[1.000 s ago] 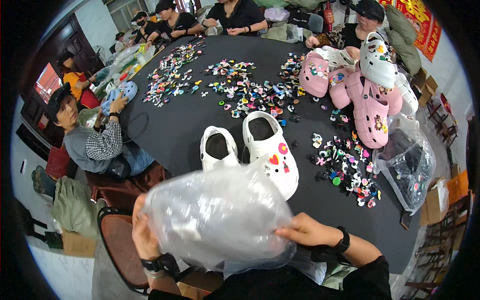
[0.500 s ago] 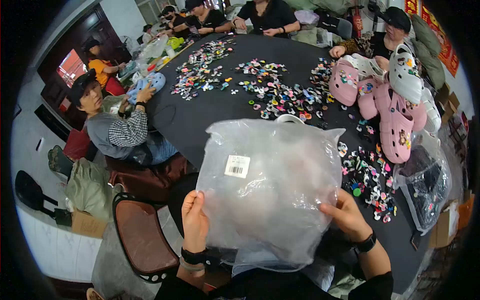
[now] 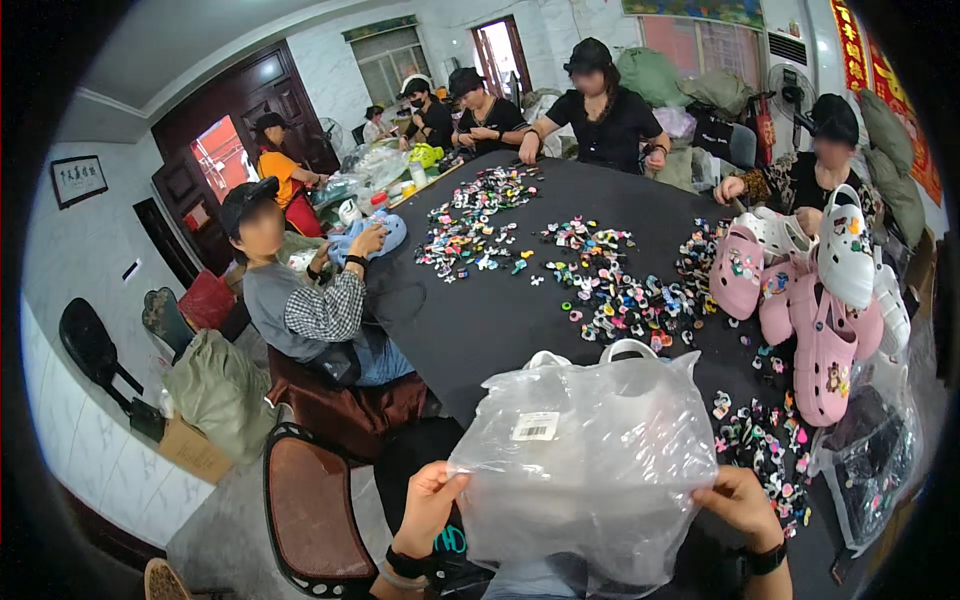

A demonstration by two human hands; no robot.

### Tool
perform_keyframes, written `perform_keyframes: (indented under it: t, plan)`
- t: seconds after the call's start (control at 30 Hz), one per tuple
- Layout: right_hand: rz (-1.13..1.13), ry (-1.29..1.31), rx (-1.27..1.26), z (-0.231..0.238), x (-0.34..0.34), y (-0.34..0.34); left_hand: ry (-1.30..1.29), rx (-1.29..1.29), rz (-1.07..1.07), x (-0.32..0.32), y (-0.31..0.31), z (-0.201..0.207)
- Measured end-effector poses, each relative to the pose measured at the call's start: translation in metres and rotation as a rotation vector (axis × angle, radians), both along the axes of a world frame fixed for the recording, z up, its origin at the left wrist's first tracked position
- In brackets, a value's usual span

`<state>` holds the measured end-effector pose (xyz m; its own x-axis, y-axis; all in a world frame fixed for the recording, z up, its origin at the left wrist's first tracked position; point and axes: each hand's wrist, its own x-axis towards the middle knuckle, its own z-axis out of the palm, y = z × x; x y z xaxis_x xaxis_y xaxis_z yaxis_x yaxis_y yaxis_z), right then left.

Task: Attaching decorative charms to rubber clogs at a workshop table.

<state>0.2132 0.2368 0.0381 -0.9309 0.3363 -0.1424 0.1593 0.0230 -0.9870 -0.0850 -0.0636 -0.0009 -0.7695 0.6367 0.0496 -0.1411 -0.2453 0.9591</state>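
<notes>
Table [image 3: 440, 335] spreads out beyond the bag [image 3: 590, 465], dark and strewn, so a wide sweep of the arms could upset what lies on it. Pile of clogs [image 3: 822, 350], pink and white, leans in a heap right of the bag; a knock from the right arm might topple it, since the upper ones rest on others. The bag itself, cloudy clear plastic, is held up at the table's near edge, in front of the body; whether anything is inside cannot be told. Left hand [image 3: 430, 505] and right hand [image 3: 740, 505] each pinch one side of it, thumb against fingers; the film looks slick and thin, so it could slip free, or tear under a hard pull. White clogs [image 3: 628, 347] show only their heel ends behind the bag, which masks them and could make a bump likelier. Charms [image 3: 760, 440] lie loose just right of the bag, where a trailing corner or wrist could scatter them. As for writing, red banners [image 3: 905, 130] far right beyond the bag carry gold characters, a framed sign [image 3: 79, 182] far left has dark ones, and a white label [image 3: 535, 426] on the bag bears a barcode and print too small to read; no brand can be made out.
</notes>
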Motion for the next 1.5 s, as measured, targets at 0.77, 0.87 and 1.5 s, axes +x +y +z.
perform_keyframes:
  t: [0.77,0.87,1.5]
  plan:
    - [-0.446,0.471,0.564,0.046,0.045,-0.06,0.385,0.449,0.121,0.057,0.01,0.059]
    - [-0.807,0.459,0.628,0.013,0.042,-0.054,0.63,0.287,0.291,0.06,0.011,0.042]
    - [0.303,0.277,0.67,0.053,0.024,-0.065,0.957,-0.25,-0.669,0.088,0.029,0.075]
